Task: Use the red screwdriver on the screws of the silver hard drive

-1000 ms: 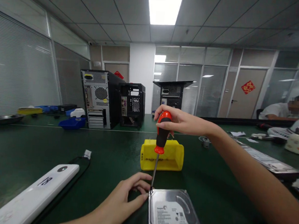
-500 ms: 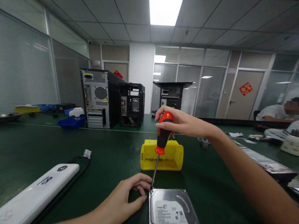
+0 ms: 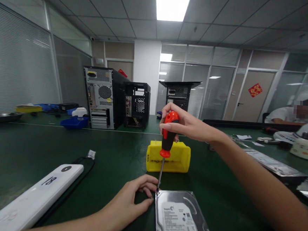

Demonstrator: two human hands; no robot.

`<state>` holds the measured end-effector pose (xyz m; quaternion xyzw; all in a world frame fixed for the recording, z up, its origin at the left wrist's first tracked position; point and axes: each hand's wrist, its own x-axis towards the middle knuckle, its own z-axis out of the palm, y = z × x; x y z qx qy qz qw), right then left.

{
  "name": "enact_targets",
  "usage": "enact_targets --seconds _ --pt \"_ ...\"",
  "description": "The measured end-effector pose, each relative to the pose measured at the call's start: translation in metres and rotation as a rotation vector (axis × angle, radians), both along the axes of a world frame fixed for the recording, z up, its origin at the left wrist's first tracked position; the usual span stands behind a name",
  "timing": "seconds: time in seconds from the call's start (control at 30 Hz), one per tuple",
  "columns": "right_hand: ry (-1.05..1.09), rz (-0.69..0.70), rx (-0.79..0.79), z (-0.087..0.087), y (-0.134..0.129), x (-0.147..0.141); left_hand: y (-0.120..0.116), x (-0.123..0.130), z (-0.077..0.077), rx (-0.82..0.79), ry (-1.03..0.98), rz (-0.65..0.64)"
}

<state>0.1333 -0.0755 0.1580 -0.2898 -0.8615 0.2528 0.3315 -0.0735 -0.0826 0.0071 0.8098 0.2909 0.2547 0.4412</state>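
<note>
A silver hard drive [image 3: 180,216] with a white label lies flat on the green table. My right hand [image 3: 181,122] is wrapped round the red and black handle of a screwdriver [image 3: 167,143], held nearly upright. Its tip meets the drive's far left corner. My left hand [image 3: 134,198] rests on the table left of that corner, fingers curved and apart from the thumb, fingertips beside the screwdriver tip; it holds nothing that I can make out. Just beyond the drive, a yellow bin [image 3: 180,157] lies with its opening towards me, small dark screws inside.
At the left lies a white power bank-like bar [image 3: 37,195] marked 18, with a black cable. Computer cases [image 3: 118,99] stand at the back, near a blue tray [image 3: 74,122]. More drives [image 3: 277,164] and a jar [image 3: 306,147] are at the right. A person [image 3: 288,112] sits far right.
The view has tilted slightly down, so the background sits higher in the picture. Both hands, the screwdriver and the drive keep nearly the same places relative to each other.
</note>
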Motion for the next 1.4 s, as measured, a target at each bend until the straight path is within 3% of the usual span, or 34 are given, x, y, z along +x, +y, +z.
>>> enact_targets --seconds 0.4,0.87,1.13,1.4 --pt "0.039 -0.046 0.037 -0.007 -0.001 -0.008 0.003 -0.002 -0.003 -0.084 -0.032 -0.025" --pt "-0.239 -0.032 0.080 0.016 -0.029 0.015 0.003 0.000 -0.002 -0.070 -0.012 -0.019" --pt "-0.166 -0.109 0.276 0.007 -0.021 0.003 0.004 0.001 0.000 -0.114 -0.003 -0.026" --pt "-0.184 -0.097 0.198 0.008 -0.025 0.005 0.005 0.002 -0.005 -0.148 -0.043 -0.007"
